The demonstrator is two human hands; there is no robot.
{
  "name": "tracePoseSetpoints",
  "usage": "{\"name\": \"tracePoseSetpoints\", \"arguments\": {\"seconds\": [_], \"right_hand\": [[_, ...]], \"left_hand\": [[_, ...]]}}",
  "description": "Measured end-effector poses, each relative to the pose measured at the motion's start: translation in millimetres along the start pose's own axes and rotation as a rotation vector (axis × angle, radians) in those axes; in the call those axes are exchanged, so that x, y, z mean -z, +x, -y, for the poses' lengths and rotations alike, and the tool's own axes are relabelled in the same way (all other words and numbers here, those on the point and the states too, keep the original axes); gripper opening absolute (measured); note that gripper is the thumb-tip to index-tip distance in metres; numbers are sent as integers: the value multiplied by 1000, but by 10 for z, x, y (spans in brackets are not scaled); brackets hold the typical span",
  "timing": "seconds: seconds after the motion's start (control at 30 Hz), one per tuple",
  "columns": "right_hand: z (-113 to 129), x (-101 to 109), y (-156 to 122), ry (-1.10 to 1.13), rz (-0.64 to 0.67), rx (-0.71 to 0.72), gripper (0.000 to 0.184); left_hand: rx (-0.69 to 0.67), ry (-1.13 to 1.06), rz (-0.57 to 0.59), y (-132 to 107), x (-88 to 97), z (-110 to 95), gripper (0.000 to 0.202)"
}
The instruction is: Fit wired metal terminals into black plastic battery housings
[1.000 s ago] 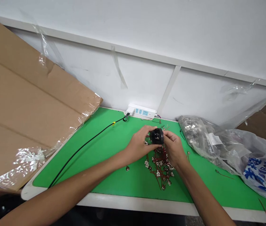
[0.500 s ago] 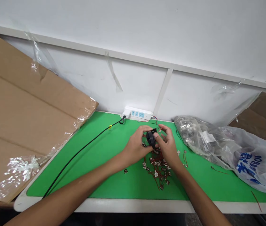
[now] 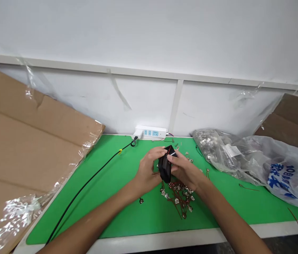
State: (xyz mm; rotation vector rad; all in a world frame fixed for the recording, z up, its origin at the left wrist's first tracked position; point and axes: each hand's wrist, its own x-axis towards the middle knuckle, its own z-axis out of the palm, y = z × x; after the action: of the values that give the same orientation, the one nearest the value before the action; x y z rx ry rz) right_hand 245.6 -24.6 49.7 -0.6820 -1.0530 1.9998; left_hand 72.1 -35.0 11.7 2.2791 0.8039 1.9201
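Between my two hands is a black plastic housing (image 3: 165, 168), tilted above the table. My left hand (image 3: 149, 167) grips its left side with the fingers curled round it. My right hand (image 3: 184, 169) holds the other side, its thumb pressed on the upper part. A thin red wire (image 3: 169, 150) lies at the housing's top by my fingertips; what is fixed to its end is hidden. Below my hands, a heap of small metal terminals with red wires (image 3: 177, 201) is spread on the green table mat (image 3: 117, 211).
A white power strip (image 3: 154, 132) with a black cable (image 3: 85, 184) stands against the wall. Cardboard (image 3: 32, 141) leans at the left. A clear bag of metal parts (image 3: 212, 144) and a white plastic bag (image 3: 283, 176) lie at the right. One loose terminal (image 3: 141, 200) sits left of the heap.
The black housing has been turned so that its longer side and top show. My right hand has come in close, and the red wire it held is now at the housing. The camera view has shifted.
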Motion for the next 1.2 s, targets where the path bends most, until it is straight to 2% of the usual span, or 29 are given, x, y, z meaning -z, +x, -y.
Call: {"name": "tracePoseSetpoints", "arguments": {"seconds": [0.1, 0.23, 0.33, 0.53, 0.7, 0.9, 1.07, 1.2], "right_hand": [[-11, 66, 19, -14, -15, 14, 43], [-66, 164, 70, 28, 6, 14, 34], [-74, 190, 86, 17, 10, 22, 37], [25, 108, 28, -36, 53, -17, 49], [64, 99, 14, -92, 12, -42, 54], [77, 104, 25, -94, 47, -68, 61], [35, 159, 31, -63, 34, -113, 56], [-18, 219, 31, -157, 29, -131, 53]], "left_hand": [[55, 74, 58, 10, 5, -14, 59], [160, 95, 68, 78, 27, -89, 53], [201, 80, 77, 123, 42, -120, 51], [203, 19, 99, 94, 21, -93, 48], [246, -22, 117, 55, 5, -60, 48], [538, -54, 62, 146, 33, -136, 45], [816, -232, 36, 226, 28, -177, 46], [904, -312, -3, 214, 24, -103, 47]]}}
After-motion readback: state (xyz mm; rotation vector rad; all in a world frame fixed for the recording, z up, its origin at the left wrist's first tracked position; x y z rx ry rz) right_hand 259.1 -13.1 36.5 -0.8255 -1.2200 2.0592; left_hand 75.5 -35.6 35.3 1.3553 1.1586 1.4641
